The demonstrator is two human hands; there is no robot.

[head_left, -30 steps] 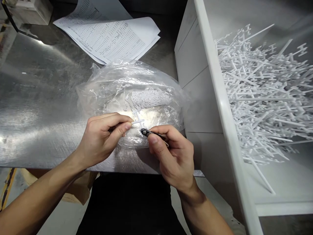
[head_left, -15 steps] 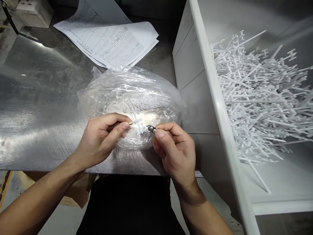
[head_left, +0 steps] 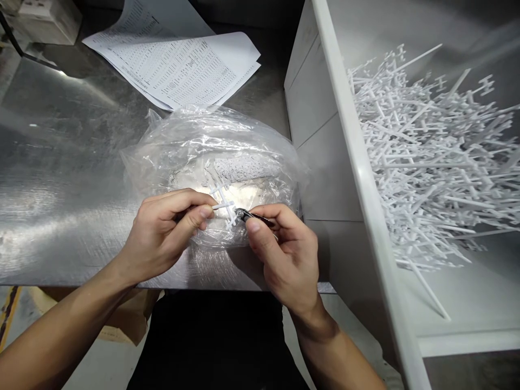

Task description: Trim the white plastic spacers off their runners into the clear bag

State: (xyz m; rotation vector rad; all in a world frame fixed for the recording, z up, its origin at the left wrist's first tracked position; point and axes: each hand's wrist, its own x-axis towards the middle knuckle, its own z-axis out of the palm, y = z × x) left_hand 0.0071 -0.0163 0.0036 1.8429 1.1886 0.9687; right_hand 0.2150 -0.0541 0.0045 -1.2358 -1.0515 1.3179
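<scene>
Between the thumb and fingers of my left hand (head_left: 173,230) is the stem of a thin white plastic sprue (head_left: 221,196), a branched piece with short crossbars. My right hand (head_left: 286,249) is closed on a small metal nail clipper (head_left: 244,214), whose jaws point left. The clipper's head is right beside the lower branches of the sprue; whether it touches them I cannot tell. Both hands are over the near edge of a clear plastic bag (head_left: 211,135) lying on the metal table (head_left: 60,179). Small contents inside the bag show only dimly.
To the right, a white bin wall (head_left: 353,146) rises beside my right hand. Behind it lies a large heap of white sprues (head_left: 439,162). Printed sheets (head_left: 190,70) lie beyond the bag. A pale block (head_left: 51,21) stands far left, and a cardboard box (head_left: 130,319) is below the table edge.
My right hand has moved slightly left, bringing the clipper up to the sprue's branches, and the clipper has turned in the fingers. My left hand still holds the sprue, which has shifted a little.
</scene>
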